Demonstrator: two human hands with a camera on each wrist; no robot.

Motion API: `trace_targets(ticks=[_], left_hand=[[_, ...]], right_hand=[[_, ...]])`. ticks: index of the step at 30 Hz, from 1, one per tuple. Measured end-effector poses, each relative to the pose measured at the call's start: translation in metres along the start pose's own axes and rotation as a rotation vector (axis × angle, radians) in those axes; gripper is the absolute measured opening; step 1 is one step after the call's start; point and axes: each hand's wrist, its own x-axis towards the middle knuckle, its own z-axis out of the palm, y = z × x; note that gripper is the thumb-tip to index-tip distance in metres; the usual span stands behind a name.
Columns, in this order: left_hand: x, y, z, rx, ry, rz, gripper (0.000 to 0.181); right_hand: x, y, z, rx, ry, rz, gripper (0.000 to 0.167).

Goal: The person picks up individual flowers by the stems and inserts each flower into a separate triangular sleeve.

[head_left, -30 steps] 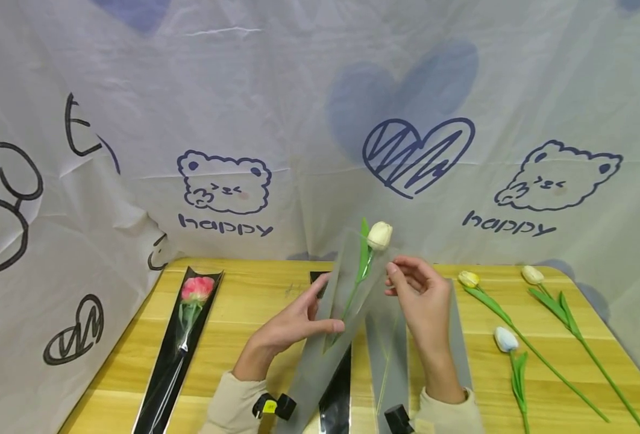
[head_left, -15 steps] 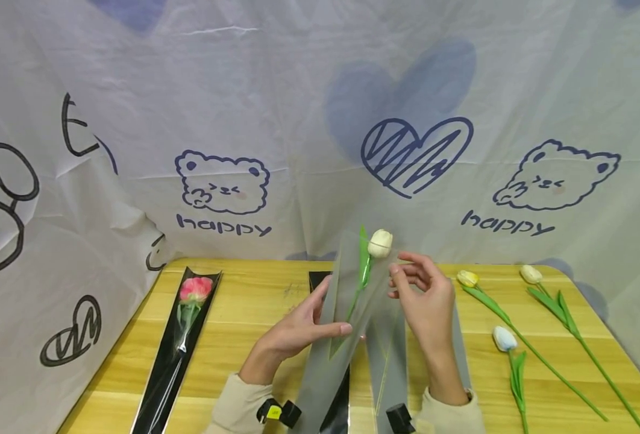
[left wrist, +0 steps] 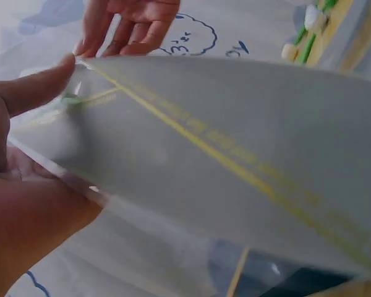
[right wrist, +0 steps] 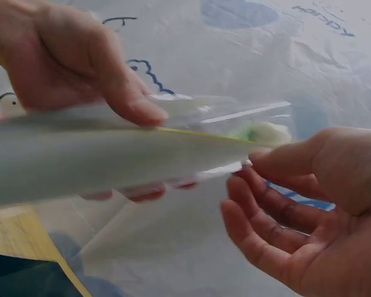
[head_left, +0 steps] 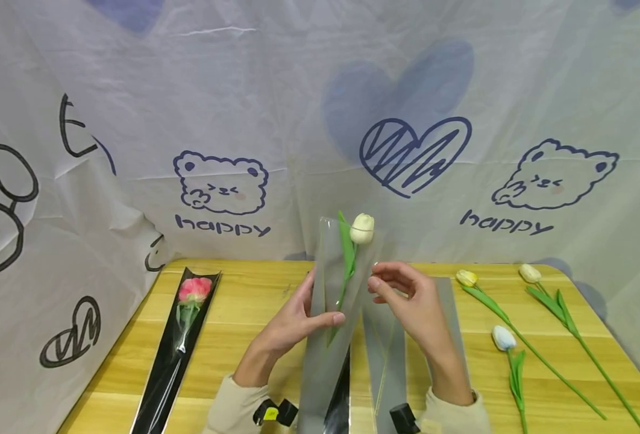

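white and closed, the tulip [head_left: 362, 229] sits in a yellow-lined grey wrapper [head_left: 322, 374].

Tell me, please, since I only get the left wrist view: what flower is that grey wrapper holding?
Observer: The head view shows a cream-white tulip, its bloom near the top of the grey wrapper.
Visitor: Lovely! Anything lying off to the left?
Observer: Yes, a pink flower in a black sleeve.
Visitor: And over on the right?
Observer: Three loose stems: a yellowish tulip, a white one and a bluish one.
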Motion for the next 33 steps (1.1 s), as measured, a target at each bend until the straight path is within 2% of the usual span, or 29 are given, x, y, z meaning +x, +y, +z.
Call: trace_targets(ticks=[3,6,9,12,15,20,23,25,28,33], left_hand=[[-0.001,0.003,-0.002,0.016,-0.017,0.0,0.092],[-0.003,0.006,-0.006,0.017,0.007,-0.02,0.069],[-0.003,0.006,-0.008,0.02,0.075,-0.035,0.039],[-0.002,0.007,-0.006,0.022,0.152,-0.036,0.021],[-0.001,0.008,-0.001,0.023,0.252,-0.018,0.014],[-0.002,0.016,0.004,0.04,0.436,0.049,0.011],[-0.004,0.022,0.004,0.056,0.496,0.095,0.011],[-0.004,0.026,0.003,0.052,0.51,0.129,0.011],[-0.006,0.029,0.001,0.017,0.505,0.186,0.013],[-0.008,0.031,-0.003,-0.046,0.44,0.234,0.018]], right_hand=[[0.0,-0.001,0.007,0.027,0.035,0.001,0.013],[0.0,-0.003,0.011,0.052,0.093,-0.008,0.012],[-0.001,-0.004,0.011,0.069,0.143,-0.019,0.012],[-0.001,-0.004,0.011,0.068,0.154,-0.028,0.013],[-0.002,-0.004,0.01,0.049,0.082,-0.033,0.023],[-0.005,-0.006,0.012,-0.003,-0.129,-0.016,0.05],[-0.006,-0.008,0.015,-0.008,-0.176,-0.008,0.057],[-0.006,-0.009,0.017,-0.007,-0.154,-0.018,0.055],[-0.005,-0.009,0.019,-0.004,-0.07,-0.057,0.044],[-0.003,-0.011,0.021,0.017,0.059,-0.113,0.023]])
